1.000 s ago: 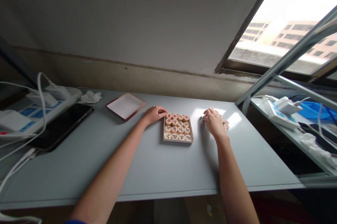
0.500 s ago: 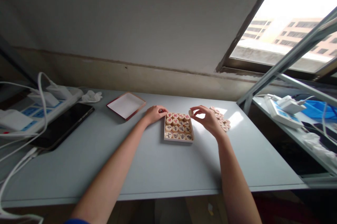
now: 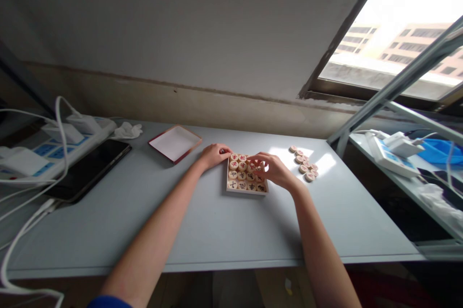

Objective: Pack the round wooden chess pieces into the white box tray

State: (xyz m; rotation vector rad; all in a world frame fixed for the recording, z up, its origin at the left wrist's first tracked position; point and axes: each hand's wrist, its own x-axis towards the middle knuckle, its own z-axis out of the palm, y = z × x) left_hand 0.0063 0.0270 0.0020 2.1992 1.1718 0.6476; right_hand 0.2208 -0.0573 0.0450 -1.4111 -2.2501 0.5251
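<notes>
A shallow open box (image 3: pixel 247 192) of round wooden xiangqi pieces (image 3: pixel 242 175) sits on the grey desk, with red characters on the far pieces and black ones on the near pieces. My left hand (image 3: pixel 216 156) is closed at the box's far left corner, thumb and fingers gripping its edge. Over the right side of the box, my right hand (image 3: pixel 274 169) pinches a xiangqi piece (image 3: pixel 258 165), which its fingers partly cover. Several loose pieces (image 3: pixel 304 168) with red characters lie on the desk to the right of this hand.
The box lid (image 3: pixel 175 143) lies upturned at the back left. A phone (image 3: pixel 96 165), a power strip (image 3: pixel 65 148), white cables (image 3: pixel 61 153) and a crumpled tissue (image 3: pixel 128 130) occupy the left side. A metal frame (image 3: pixel 398 83) rises at the right.
My right hand has moved left, bringing a piece from beside the box to over its right side. My left hand stays at the box corner. The view has shifted slightly.
</notes>
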